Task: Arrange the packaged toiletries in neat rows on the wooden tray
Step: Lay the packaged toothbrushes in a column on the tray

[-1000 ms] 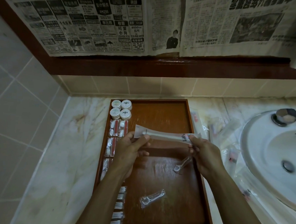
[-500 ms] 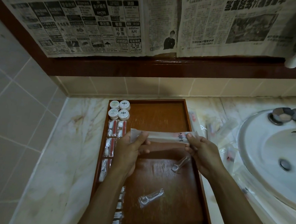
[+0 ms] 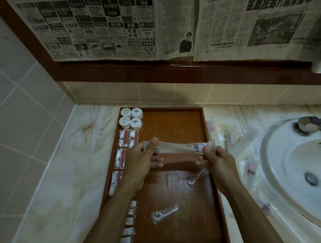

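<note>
Both hands and the long sachet (image 3: 178,148) sit slightly lower over the tray than a second ago, sachet now nearly level; items on the tray unmoved. Left hand (image 3: 141,162) pinches the sachet's left end, thumb up on top, fingers curled beneath. Right hand (image 3: 216,164) pinches the right end at the printed logo, so each grip is closed on that sachet, held taut above mid-tray and not touching it. Sachet is translucent white film, flat and narrow. Wooden tray (image 3: 174,125) is rectangular with a raised rim and glossy brown grain, and lies on the veined marble desk (image 3: 70,163). Left column on the tray: four round white lidded jars (image 3: 131,118) in a two-by-two block, then clear packets with red strips and white pads (image 3: 128,138), at least four visible, some hidden by the forearm. Below them, small white-tipped packets (image 3: 130,222), count unclear. Two clear-wrapped floss picks (image 3: 165,212) lie loose, one near centre, the other under the right hand. More clear packets (image 3: 235,136) are scattered on the desk beside the white basin (image 3: 293,165).
</note>
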